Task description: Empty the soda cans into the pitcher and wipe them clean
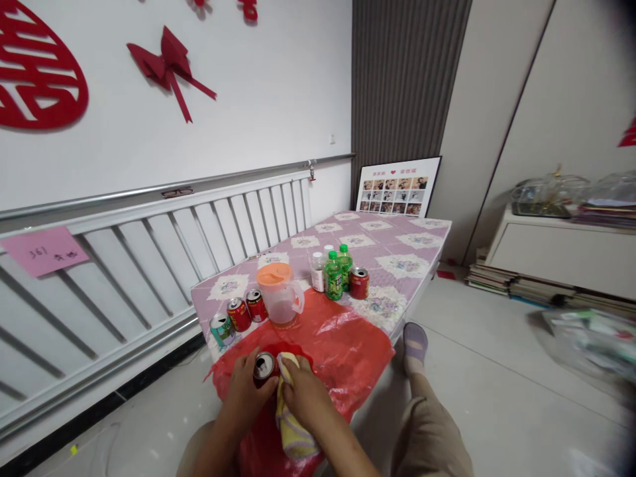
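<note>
A red can (265,368) with an opened top stands near the table's front edge, and my left hand (244,391) is wrapped round its left side. My right hand (305,396) grips a yellow patterned cloth (294,437), whose upper end is beside the can. Below both hands lies a red plastic sheet (342,344). Just beyond them stands a clear pitcher (281,301) with an orange lid. Left of the pitcher are two red cans (239,315) and a green can (222,330).
Green-capped bottles (334,275), a white-capped bottle (317,271) and another red can (359,283) stand right of the pitcher on the patterned tablecloth (397,265). A white radiator (199,232) runs along the table's left side. A framed photo board (397,189) leans behind.
</note>
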`<state>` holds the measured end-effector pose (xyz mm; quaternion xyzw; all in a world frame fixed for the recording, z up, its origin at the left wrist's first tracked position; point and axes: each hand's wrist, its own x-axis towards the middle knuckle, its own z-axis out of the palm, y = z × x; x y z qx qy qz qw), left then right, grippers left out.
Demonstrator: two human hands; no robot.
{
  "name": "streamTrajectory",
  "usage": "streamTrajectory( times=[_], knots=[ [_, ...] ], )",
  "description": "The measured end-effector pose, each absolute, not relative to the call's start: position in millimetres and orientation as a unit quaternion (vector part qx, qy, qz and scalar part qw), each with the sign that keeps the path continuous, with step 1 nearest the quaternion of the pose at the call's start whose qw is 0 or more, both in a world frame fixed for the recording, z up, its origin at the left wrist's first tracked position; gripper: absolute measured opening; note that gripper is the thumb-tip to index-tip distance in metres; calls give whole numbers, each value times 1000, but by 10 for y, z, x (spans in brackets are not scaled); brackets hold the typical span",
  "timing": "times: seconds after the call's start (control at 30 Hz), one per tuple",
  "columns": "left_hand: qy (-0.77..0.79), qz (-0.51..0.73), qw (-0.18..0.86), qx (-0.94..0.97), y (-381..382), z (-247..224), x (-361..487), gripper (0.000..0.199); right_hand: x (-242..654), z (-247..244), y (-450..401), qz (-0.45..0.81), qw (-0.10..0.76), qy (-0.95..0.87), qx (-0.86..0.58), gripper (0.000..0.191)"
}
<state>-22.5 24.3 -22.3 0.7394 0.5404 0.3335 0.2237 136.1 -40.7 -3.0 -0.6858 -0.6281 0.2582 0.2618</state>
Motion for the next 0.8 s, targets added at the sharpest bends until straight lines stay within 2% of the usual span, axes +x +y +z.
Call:
streamTrajectory(
  times=[0.1, 0.33, 0.47, 0.8],
  knots=[
    [547, 330, 225, 736, 245, -264, -211, 64, 1352, 46, -454, 259, 268, -631, -680, 60],
    [506, 364, 302, 721, 320, -229, -251, 67, 1350, 226, -385, 258, 293, -645, -657, 61],
    [477, 355, 334, 732, 299, -131, -260, 54, 1378, 171, -258, 263, 273, -644, -665, 57],
    [466, 344, 342, 740, 270, -113, -285, 56, 1400, 101, -365, 267, 216, -648, -680, 55]
  ],
)
